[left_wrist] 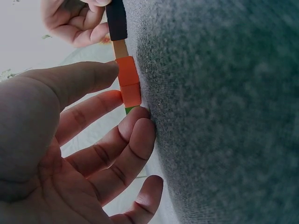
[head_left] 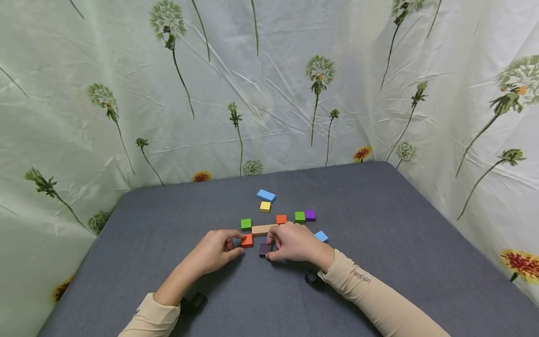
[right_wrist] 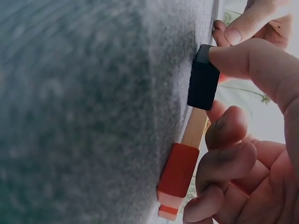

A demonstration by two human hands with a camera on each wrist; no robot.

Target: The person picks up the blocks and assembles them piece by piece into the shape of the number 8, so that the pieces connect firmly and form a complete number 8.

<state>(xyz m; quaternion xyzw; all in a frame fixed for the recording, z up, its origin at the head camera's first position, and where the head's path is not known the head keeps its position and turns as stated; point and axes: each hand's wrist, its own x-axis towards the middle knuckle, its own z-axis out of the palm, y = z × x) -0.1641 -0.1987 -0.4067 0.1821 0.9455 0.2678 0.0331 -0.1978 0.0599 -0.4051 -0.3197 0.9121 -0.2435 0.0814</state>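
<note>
My left hand (head_left: 214, 250) pinches an orange block (head_left: 247, 241) between thumb and forefinger; the left wrist view shows the thumb against this orange block (left_wrist: 128, 81). My right hand (head_left: 294, 243) pinches a dark block (head_left: 265, 250), which the right wrist view shows as a near-black block (right_wrist: 204, 79) low over the cloth. Behind both hands lies a tan plank (head_left: 263, 230), partly covered by the right hand. A green block (head_left: 246, 224) sits at its left end, and another orange block (head_left: 281, 219) is behind its right part. Under the right fingers an orange block (right_wrist: 178, 170) shows in the right wrist view.
Farther back lie a blue block (head_left: 266, 195) and a yellow block (head_left: 265, 207). A second green block (head_left: 300, 216) touches a purple block (head_left: 310, 215). Another blue block (head_left: 321, 236) is beside the right wrist. A flowered curtain (head_left: 278, 93) borders the grey tabletop (head_left: 168, 210).
</note>
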